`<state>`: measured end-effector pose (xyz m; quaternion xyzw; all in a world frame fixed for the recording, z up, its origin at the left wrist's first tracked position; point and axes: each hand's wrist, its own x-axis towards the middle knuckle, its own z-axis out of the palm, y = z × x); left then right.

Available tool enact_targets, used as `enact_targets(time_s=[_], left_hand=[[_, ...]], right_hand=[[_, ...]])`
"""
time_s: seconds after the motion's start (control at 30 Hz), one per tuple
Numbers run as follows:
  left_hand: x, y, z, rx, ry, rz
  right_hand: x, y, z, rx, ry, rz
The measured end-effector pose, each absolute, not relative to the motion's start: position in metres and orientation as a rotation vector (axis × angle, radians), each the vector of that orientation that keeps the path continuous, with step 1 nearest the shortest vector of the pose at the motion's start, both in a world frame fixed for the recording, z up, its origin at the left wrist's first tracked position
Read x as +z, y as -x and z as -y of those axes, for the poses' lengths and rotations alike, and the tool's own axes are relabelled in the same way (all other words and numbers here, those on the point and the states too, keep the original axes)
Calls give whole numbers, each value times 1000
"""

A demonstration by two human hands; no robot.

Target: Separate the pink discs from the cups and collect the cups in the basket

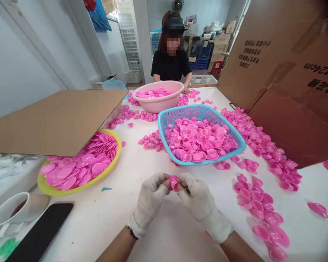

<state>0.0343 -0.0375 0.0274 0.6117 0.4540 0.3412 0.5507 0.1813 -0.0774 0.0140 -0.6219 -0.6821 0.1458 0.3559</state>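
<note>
Both my hands wear white gloves with bare fingertips and meet over the near middle of the white table. Between them is a small pink plastic cup [174,183], pinched from both sides. My left hand [152,196] grips its left side with thumb and fingers. From the right, my right hand [198,196] closes on the same cup. Fingers cover part of it, so I cannot tell if it is one piece or two. Just beyond my hands stands a blue basket [202,162] heaped with similar pink cups.
Pink discs fill a yellow tray [119,145] under a cardboard sheet [57,116]. Loose pink pieces [258,203] lie at right beside a big carton [297,127]. Opposite, a person [171,62] sits behind a pink basin [158,105]. A phone [41,233] and mug [35,207] are at left.
</note>
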Motion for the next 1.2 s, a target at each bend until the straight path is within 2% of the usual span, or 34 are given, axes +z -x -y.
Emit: enact_targets(time_s=[0.13, 0.4, 0.63, 0.87, 1.03, 1.2], left_hand=[[22, -33, 43, 833, -1457, -980], [20, -30, 49, 901, -1520, -979], [22, -27, 52, 892, -1632, -990], [21, -30, 45, 837, -1353, -1011], [20, -26, 38, 792, -1086, -963], [16, -20, 44, 844, -1279, -858]], right_hand=[[0, -180, 80, 216, 1576, 1778], [-5, -181, 84, 213, 1353, 1748], [0, -182, 85, 506, 1342, 1805], [1, -177, 82, 588, 1418, 1728], [-3, -181, 81, 322, 1165, 1889], [3, -185, 81, 567, 1174, 1762]])
